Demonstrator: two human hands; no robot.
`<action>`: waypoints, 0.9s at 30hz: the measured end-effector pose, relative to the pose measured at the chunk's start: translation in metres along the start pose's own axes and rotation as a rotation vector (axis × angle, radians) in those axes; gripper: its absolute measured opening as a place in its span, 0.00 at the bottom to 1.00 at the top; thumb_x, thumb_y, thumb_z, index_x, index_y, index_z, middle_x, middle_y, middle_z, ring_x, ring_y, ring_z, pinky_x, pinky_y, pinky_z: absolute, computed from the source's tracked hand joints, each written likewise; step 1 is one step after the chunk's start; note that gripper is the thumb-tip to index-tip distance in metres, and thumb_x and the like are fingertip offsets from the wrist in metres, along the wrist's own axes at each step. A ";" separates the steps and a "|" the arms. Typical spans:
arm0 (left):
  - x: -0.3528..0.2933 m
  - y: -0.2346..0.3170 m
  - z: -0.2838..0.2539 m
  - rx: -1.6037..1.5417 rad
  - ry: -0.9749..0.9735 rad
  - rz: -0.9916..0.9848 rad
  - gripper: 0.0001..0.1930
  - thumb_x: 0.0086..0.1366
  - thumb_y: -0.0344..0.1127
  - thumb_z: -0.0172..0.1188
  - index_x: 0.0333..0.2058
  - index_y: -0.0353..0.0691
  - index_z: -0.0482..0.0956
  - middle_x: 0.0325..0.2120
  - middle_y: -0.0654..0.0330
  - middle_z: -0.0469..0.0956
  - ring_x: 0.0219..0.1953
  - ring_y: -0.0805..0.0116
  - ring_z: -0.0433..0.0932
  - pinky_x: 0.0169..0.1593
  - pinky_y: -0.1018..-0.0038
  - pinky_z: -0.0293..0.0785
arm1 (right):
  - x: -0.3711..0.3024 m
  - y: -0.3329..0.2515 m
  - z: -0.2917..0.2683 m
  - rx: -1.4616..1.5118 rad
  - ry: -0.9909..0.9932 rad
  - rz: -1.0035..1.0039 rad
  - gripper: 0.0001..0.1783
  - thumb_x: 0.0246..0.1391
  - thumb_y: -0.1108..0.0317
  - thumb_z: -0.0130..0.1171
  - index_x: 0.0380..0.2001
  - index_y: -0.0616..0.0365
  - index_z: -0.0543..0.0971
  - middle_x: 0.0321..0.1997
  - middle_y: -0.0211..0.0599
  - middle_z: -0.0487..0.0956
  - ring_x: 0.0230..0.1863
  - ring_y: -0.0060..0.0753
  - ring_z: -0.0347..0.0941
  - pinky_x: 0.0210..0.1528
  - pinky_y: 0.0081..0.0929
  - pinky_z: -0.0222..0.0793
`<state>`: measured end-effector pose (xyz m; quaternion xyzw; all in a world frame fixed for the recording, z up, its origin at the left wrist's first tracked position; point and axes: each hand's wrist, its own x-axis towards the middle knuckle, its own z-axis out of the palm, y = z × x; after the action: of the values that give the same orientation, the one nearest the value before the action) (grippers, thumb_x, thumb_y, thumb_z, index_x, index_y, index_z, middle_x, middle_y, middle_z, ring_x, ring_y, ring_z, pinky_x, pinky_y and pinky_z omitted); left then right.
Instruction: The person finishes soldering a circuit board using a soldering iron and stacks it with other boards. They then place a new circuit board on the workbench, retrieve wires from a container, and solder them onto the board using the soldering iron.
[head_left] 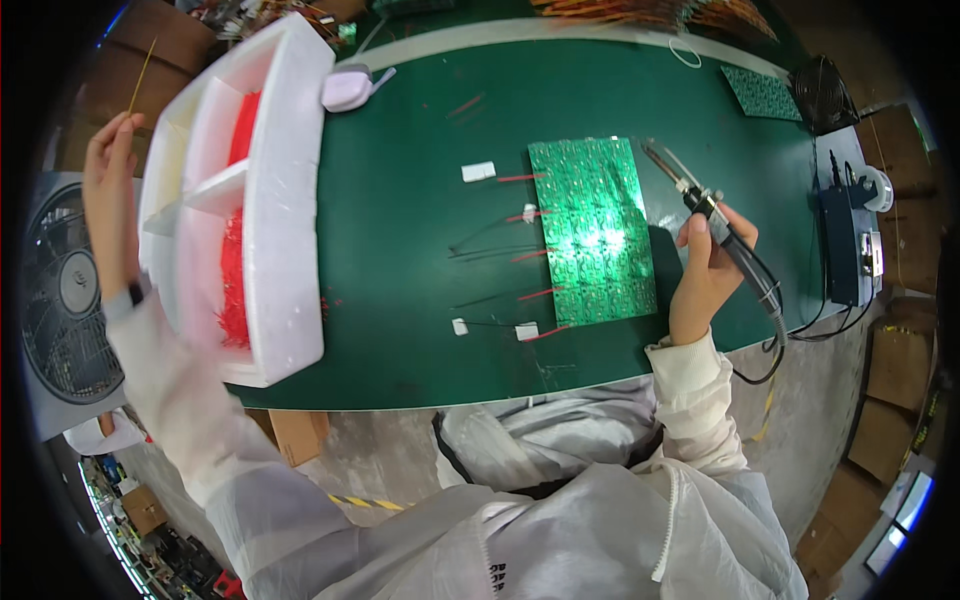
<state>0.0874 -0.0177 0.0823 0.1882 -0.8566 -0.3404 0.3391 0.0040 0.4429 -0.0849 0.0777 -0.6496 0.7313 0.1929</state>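
Note:
My right hand (pixel 708 262) is closed round the handle of a soldering iron (pixel 742 250), whose tip points up and left beside a green circuit board panel (pixel 590 200). Several short red wires (pixel 535 293) and black wires stick out from the panel's left edge, some with small white pieces (pixel 527 331) near them. Far to the left, beyond a white foam box (pixel 290 250), my raised left hand (pixel 112 160) pinches a thin yellow wire (pixel 143 78) that stands upward from the fingertips. Bundles of red wire (pixel 235 290) lie in the box's compartments.
The green mat (pixel 420 130) covers the bench. A lilac case (pixel 347 88) sits beside the box. At the right are a blue soldering station (pixel 842 245), a small black fan (pixel 824 95) and another circuit board (pixel 762 93). A large fan (pixel 75 285) stands at the left.

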 end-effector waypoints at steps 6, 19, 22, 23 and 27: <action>-0.143 0.107 0.165 -0.095 -0.259 0.347 0.04 0.49 0.23 0.55 0.26 0.39 0.73 0.21 0.65 0.71 0.26 0.77 0.69 0.31 0.80 0.65 | 0.021 -0.001 -0.005 -0.109 0.018 0.000 0.15 0.44 0.74 0.58 0.34 0.64 0.65 0.25 0.34 0.70 0.22 0.18 0.65 0.23 0.14 0.62; -0.154 0.067 0.255 0.261 -0.260 0.545 0.03 0.48 0.28 0.57 0.23 0.43 0.73 0.29 0.67 0.74 0.32 0.68 0.70 0.43 0.74 0.58 | 0.032 0.021 0.020 -0.037 -0.118 -0.042 0.16 0.42 0.73 0.61 0.33 0.63 0.65 0.26 0.33 0.70 0.24 0.18 0.66 0.26 0.13 0.63; -0.151 0.066 0.249 0.418 -0.236 0.578 0.03 0.47 0.29 0.58 0.23 0.44 0.74 0.32 0.69 0.74 0.36 0.69 0.70 0.47 0.72 0.54 | 0.030 0.021 0.023 -0.022 -0.113 -0.041 0.17 0.41 0.73 0.61 0.33 0.64 0.65 0.23 0.34 0.70 0.21 0.19 0.67 0.24 0.13 0.63; -0.150 0.064 0.249 0.433 -0.240 0.556 0.03 0.47 0.30 0.58 0.23 0.45 0.74 0.33 0.70 0.74 0.38 0.69 0.69 0.49 0.70 0.51 | 0.030 0.021 0.024 -0.008 -0.106 -0.046 0.16 0.42 0.73 0.60 0.33 0.64 0.65 0.22 0.35 0.70 0.20 0.20 0.67 0.23 0.13 0.63; -0.147 0.059 0.253 0.046 -0.369 0.236 0.02 0.52 0.29 0.56 0.25 0.39 0.73 0.28 0.62 0.75 0.28 0.75 0.73 0.31 0.84 0.62 | 0.031 0.020 0.026 -0.026 -0.096 -0.069 0.16 0.42 0.73 0.60 0.33 0.64 0.65 0.20 0.35 0.70 0.18 0.20 0.66 0.22 0.13 0.63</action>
<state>0.0049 0.2199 -0.0790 0.0290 -0.9277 -0.3077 0.2096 -0.0361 0.4217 -0.0884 0.1325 -0.6645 0.7111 0.1878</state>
